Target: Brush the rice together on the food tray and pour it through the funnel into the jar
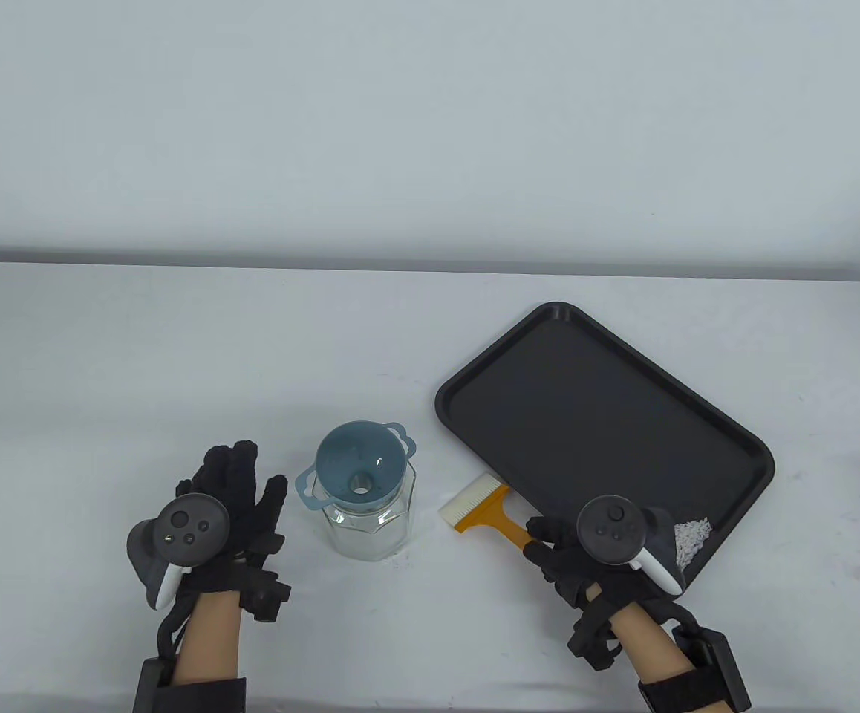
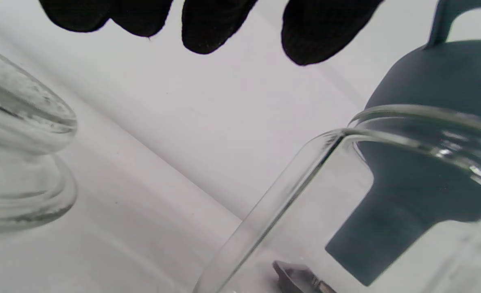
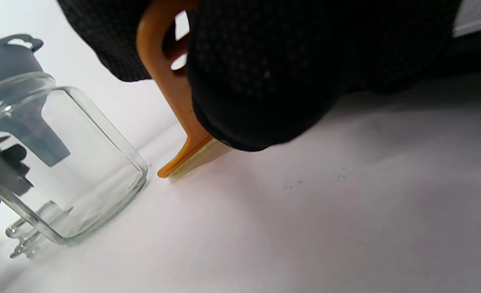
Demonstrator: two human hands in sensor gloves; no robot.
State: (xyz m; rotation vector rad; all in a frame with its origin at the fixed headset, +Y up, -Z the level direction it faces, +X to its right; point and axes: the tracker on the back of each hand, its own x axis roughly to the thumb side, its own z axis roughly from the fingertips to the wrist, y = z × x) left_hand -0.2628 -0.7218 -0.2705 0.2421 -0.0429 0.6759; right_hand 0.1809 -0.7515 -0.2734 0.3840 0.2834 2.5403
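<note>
Table view: the black food tray [image 1: 601, 401] lies slantwise on the white tabletop [image 1: 177, 356] at about 3 o'clock from the middle; a small heap of rice [image 1: 691, 536] sits in its near corner at 5 o'clock, and the rest of its floor shows dark; the right grip [image 1: 586, 546] lies at that near edge, fingers curled round the orange handle of the brush [image 1: 483, 512], whose pale bristles point toward 10 o'clock and rest on the tabletop just beside the tray's near-left edge; the glass jar [image 1: 367, 523] stands upright at about 9 o'clock from the brush, near it but apart, with the blue-grey funnel [image 1: 359, 471] seated in its mouth; the left grip [image 1: 233, 486] lies at 9 o'clock from the jar, fingers straight and released, just beside the glass, and whether it touches I cannot tell.

Left wrist view: four black fingertips [image 2: 212, 24] hang in at 12 o'clock, straight and holding nothing; the jar's clear wall [image 2: 289, 195] rises at 4 o'clock with the funnel's dark spout [image 2: 403, 203] seen through it; a blurred glassy shape at 9 o'clock cannot be made out.

Right wrist view: the gloved fingers [image 3: 273, 73] close round the brush handle [image 3: 163, 69] at 12 o'clock; the bristle end [image 3: 195, 158] meets the tabletop; the jar [image 3: 73, 162] with the funnel [image 3: 8, 57] in its mouth stands at 9 o'clock, apart from the brush.
</note>
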